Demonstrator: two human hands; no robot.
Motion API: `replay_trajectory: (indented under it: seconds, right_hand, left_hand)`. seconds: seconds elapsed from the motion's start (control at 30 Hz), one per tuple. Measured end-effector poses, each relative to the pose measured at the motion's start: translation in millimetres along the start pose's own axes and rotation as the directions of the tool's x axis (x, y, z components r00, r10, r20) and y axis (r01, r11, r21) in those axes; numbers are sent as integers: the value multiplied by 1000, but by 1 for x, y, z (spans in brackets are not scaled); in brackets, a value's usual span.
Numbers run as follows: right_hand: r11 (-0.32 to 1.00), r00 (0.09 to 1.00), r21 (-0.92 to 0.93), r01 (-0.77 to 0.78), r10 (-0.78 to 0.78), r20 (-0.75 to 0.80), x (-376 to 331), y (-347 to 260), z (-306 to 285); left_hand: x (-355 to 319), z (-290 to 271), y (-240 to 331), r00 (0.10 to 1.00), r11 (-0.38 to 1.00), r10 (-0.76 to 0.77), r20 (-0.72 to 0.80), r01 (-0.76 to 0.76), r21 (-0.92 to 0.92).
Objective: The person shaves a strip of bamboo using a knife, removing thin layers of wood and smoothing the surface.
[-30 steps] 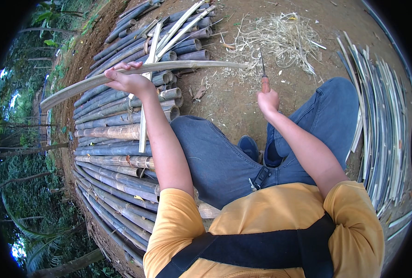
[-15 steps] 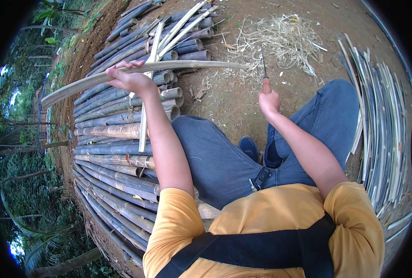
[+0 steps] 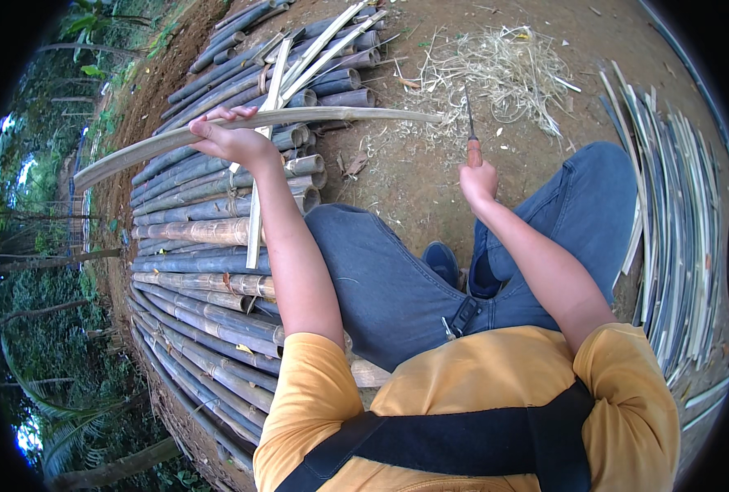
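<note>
My left hand [image 3: 231, 141] is closed around a long pale bamboo strip [image 3: 315, 117], held up and crosswise above the stacked poles. One end of the strip reaches to the far left; the other tapers off to the right, near the blade. In my right hand [image 3: 478, 180] is the wooden handle of a knife [image 3: 473, 149], its narrow dark blade pointing away from me. The blade is apart from the strip's right end. Below the blade tip and beyond it lies a heap of thin bamboo shavings [image 3: 504, 78] on the ground.
Bamboo poles [image 3: 208, 234] are stacked along my left, with several split pale strips [image 3: 323, 49] resting on top. A bundle of long thin strips [image 3: 680, 238] lies on the ground at my right. Trees and shrubs [image 3: 45, 303] stand beyond the poles at far left.
Almost nothing differs. The strip, both hands and the knife have shifted only very slightly, with the grips unchanged.
</note>
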State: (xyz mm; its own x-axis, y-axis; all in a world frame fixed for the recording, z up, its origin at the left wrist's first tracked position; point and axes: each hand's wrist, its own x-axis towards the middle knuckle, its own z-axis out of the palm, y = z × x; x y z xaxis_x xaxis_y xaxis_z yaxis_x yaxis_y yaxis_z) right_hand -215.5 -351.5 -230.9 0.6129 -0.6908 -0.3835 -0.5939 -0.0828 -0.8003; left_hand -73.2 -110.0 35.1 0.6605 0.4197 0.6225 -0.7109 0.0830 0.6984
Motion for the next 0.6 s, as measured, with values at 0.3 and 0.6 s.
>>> replay_trajectory:
  seconds: [0.3,0.6]
  right_hand:
    - [1000,1000,-16,-7,7,4,-3,-3,-2]
    - [1000,1000,-7,-25,25,5,-3,-4,-2]
  left_hand:
    - [1,-1,0,1000,1000,13,3,-13,9]
    - [1,-2,-1,1000,1000,8,16,-8,5]
